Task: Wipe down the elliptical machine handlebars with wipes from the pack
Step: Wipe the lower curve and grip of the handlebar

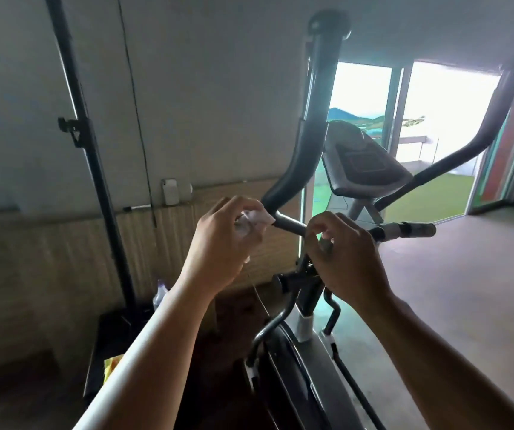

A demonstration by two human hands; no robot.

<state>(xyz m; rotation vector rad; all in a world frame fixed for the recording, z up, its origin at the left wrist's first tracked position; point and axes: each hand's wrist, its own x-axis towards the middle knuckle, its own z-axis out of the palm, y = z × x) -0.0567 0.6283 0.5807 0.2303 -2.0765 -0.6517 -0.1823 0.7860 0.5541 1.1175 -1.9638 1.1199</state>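
The console (364,162) sits between the left handlebar (308,144) and right handlebar (466,150), with a doorway (441,97) behind. A pole (94,169) stands left of them, a bottle (160,293) at its foot and a phone (169,191) on the ledge (234,184) behind it. The left hand (218,240), before the console, holds a wipe (257,217).

wipe (258,216) mostly hidden, yellow thing (111,366) half covered

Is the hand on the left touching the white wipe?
Touching. The head view shows the left hand pinching the crumpled wipe in its fingers.
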